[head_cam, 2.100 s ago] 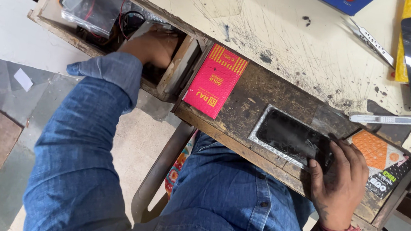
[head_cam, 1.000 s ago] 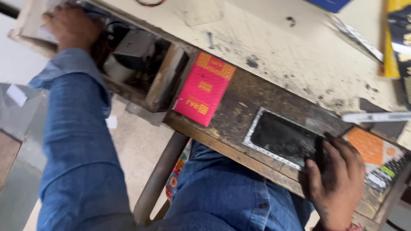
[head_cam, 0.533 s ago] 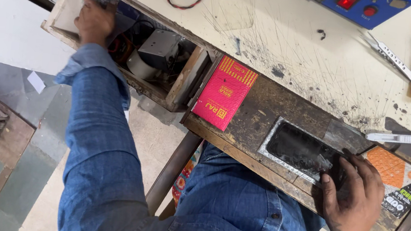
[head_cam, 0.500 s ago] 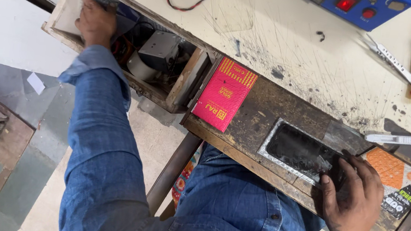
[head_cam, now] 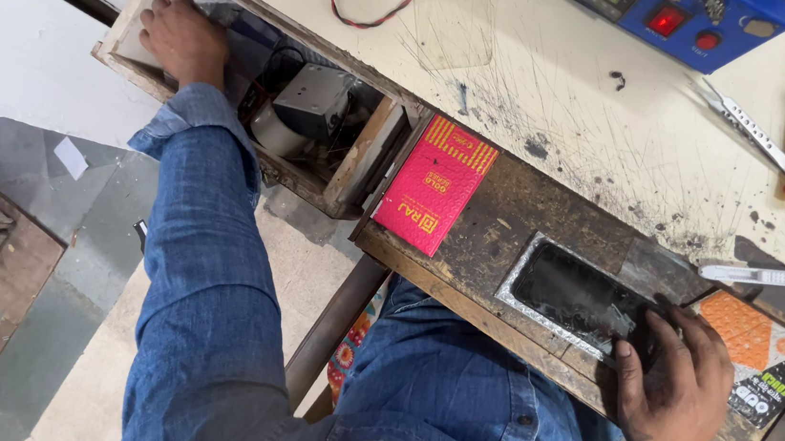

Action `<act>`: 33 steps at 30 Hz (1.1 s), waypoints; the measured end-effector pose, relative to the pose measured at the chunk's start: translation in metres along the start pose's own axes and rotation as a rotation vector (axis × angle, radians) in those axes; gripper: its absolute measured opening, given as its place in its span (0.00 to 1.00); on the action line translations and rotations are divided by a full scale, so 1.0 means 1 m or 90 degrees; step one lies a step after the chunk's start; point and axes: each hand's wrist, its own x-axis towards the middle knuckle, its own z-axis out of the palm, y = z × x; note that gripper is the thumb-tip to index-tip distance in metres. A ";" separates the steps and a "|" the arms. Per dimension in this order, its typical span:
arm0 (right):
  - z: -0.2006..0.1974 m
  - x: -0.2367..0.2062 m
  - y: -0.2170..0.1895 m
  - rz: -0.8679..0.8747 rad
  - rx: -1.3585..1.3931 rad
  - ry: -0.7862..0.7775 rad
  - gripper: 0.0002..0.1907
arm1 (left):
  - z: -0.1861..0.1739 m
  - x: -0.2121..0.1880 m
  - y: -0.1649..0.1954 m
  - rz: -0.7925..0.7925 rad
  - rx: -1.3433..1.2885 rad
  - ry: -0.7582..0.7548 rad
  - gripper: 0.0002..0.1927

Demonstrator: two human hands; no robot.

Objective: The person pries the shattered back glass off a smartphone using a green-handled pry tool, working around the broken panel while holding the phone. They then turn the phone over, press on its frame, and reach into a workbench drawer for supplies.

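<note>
Left hand (head_cam: 183, 37) is way up at 11 o'clock, reaching into the open wooden drawer (head_cam: 357, 164), fingers curled down over stuff at its far end; can't tell if they actually grip anything. A grey metal box (head_cam: 311, 100) sits in the drawer just at 3 o'clock of that hand. Right hand (head_cam: 673, 391) is down at 4 o'clock, fingers spread narrow and pressing on the right end of the dark phone (head_cam: 582, 296), which lies flat on the worn bench. A red packet (head_cam: 436, 184) lies between drawer and phone.
</note>
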 end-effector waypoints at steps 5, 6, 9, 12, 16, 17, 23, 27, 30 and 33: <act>0.000 0.001 -0.001 0.002 -0.001 0.003 0.18 | -0.004 -0.002 0.010 0.101 -0.021 -0.149 0.19; 0.000 0.000 -0.001 0.002 -0.001 0.002 0.18 | -0.005 -0.004 0.014 0.133 0.021 -0.226 0.20; 0.000 -0.002 0.000 0.005 -0.005 0.001 0.17 | -0.006 -0.015 0.024 0.180 0.053 -0.349 0.27; 0.002 -0.002 0.000 0.010 -0.005 0.001 0.17 | 0.001 -0.029 0.029 0.258 0.055 -0.302 0.35; 0.002 -0.002 0.000 0.004 -0.011 0.002 0.17 | 0.013 -0.040 0.017 0.422 -0.042 -0.140 0.36; 0.002 -0.002 0.000 0.003 -0.011 0.003 0.17 | 0.015 -0.042 0.013 0.414 -0.054 -0.203 0.35; 0.001 0.000 -0.002 0.002 0.006 0.009 0.18 | 0.014 -0.055 0.003 0.383 -0.113 -0.316 0.25; 0.000 0.002 -0.003 -0.002 0.013 0.013 0.20 | 0.010 -0.068 -0.003 0.367 -0.171 -0.234 0.30; -0.001 0.002 -0.005 0.009 0.018 0.009 0.22 | 0.004 -0.092 -0.013 0.343 -0.214 -0.038 0.29; -0.002 0.003 -0.005 0.008 0.022 0.007 0.24 | -0.006 -0.126 -0.024 0.265 -0.275 -0.010 0.29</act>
